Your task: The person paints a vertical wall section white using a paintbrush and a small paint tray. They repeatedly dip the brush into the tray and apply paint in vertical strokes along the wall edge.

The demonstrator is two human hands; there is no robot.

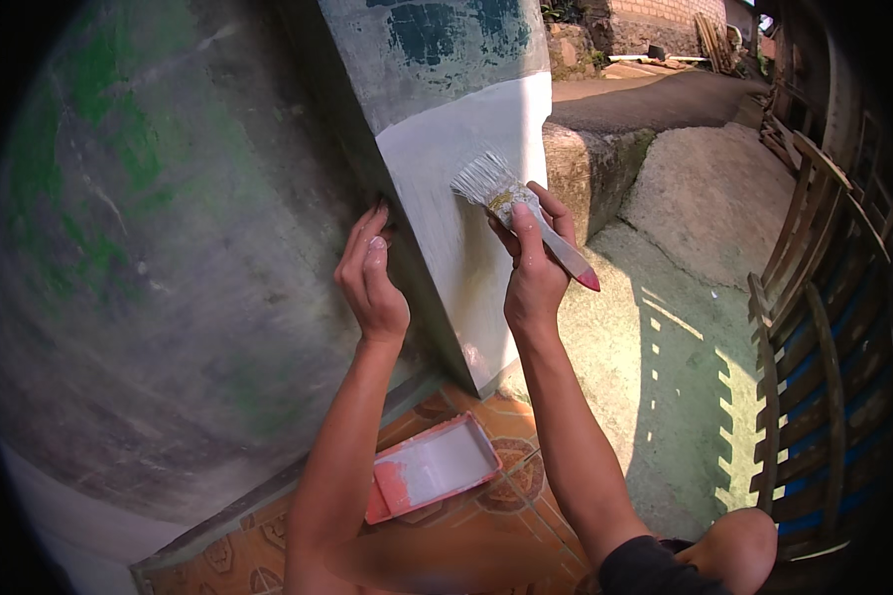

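Observation:
My right hand [537,279] grips a flat paintbrush [484,178] by its ferrule and handle. White paint coats the bristles, and the pale handle ends in a red tip. The bristles lie at the white-painted face of a wall end [431,178], where contact is hard to judge. Above the white area, old grey and dark teal paint shows. My left hand [372,279] holds nothing; its raised fingers are by the dark corner beside that face, with paint specks on the thumb. Below, a pink-red paint tray [388,487] holds white paint.
A grey wall [193,260] with green patches stands at left. Patterned orange floor tiles [525,483] lie beneath the tray. A slatted wooden fence [811,424] runs along the right, beside sunlit concrete [610,357]. My bent knee [740,547] is at lower right.

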